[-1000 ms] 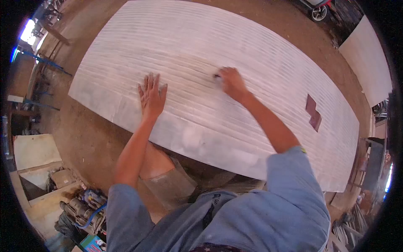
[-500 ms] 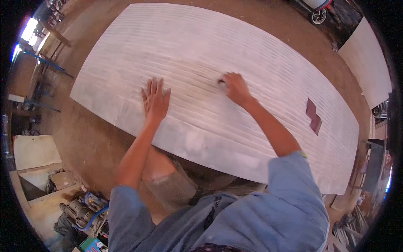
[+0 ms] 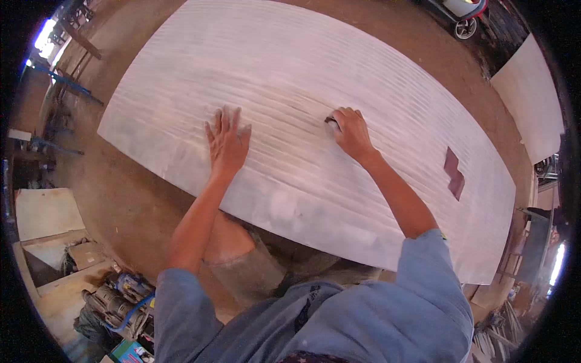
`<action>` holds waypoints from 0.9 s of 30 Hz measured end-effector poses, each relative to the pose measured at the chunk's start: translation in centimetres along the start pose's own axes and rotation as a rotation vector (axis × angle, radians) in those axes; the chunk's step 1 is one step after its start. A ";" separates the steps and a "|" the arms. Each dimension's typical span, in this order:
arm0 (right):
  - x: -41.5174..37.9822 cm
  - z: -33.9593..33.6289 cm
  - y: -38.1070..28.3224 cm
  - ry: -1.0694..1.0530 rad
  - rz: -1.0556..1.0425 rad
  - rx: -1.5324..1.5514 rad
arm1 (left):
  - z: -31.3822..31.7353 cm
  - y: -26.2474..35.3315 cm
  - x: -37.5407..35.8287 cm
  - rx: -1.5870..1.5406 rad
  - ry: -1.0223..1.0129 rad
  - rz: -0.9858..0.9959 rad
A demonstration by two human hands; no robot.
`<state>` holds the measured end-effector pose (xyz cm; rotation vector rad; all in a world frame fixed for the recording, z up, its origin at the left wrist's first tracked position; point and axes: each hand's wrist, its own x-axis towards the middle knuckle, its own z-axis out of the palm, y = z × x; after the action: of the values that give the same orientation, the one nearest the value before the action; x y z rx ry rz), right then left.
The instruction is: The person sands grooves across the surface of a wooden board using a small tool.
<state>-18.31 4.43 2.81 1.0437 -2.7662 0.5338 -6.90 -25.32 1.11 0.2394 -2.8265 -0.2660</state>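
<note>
A large white grooved panel (image 3: 290, 72) lies flat in front of me. My left hand (image 3: 227, 140) rests flat on it, fingers spread, holding nothing. My right hand (image 3: 350, 131) presses a small dark piece of sandpaper (image 3: 331, 120) against the panel's surface; only an edge of the piece shows past my fingers. Both blue sleeves and one bare knee show at the bottom of the view.
Two dark red sheets of sandpaper (image 3: 453, 173) lie on the panel's right part. Bare earth floor (image 3: 121, 187) surrounds the panel. Power tools (image 3: 112, 302) sit at lower left, a white board (image 3: 532, 97) at right, and a scooter wheel (image 3: 465, 27) at the top.
My right hand has slid with the sandpaper toward me and to the right along the panel. My left hand has shifted a little to the right.
</note>
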 end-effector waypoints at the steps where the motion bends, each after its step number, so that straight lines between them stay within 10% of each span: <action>1: -0.2 0.4 -0.2 0.016 0.028 0.006 | -0.3 0.0 -0.1 0.004 -0.010 0.010; 21: -1.7 0.0 -0.9 0.034 0.028 -0.049 | 0.4 -0.2 -0.1 0.075 0.001 0.019; 27: 10.2 7.0 -8.0 0.175 -0.081 -0.066 | -0.8 -0.1 -0.1 0.073 -0.026 0.007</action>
<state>-20.69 -9.93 1.08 1.0362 -2.5602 0.4942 -6.59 -25.54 1.82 0.2438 -2.8657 -0.1653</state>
